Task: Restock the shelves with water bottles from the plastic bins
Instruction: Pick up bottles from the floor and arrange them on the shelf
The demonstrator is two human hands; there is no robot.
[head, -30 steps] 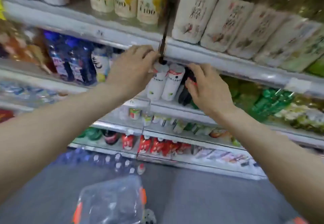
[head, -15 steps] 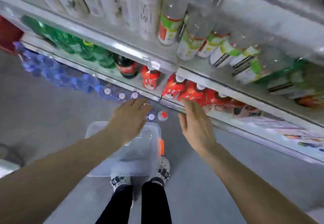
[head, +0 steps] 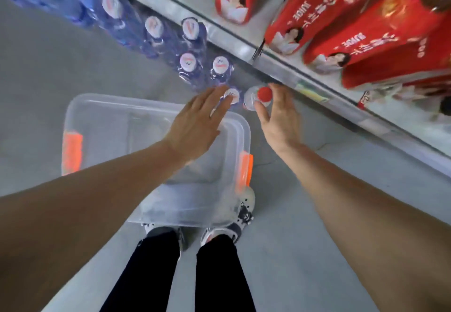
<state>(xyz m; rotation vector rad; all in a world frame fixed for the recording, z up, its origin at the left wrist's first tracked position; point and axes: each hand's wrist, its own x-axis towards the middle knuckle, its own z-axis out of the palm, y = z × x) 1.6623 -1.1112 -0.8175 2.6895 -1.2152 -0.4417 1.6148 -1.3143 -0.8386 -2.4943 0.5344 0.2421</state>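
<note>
Red-capped bottle sits between right hand's spread fingers.

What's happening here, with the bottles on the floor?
A person stands at a store shelf, reaching down with both hands toward water bottles standing on the floor. The left hand, fingers straight, reaches to a white-capped bottle. The right hand is at the red-capped bottle, thumb and fingers either side, not clearly gripping it. A clear plastic bin with orange latches sits at their feet. Red juice cartons fill the shelf above.
</note>
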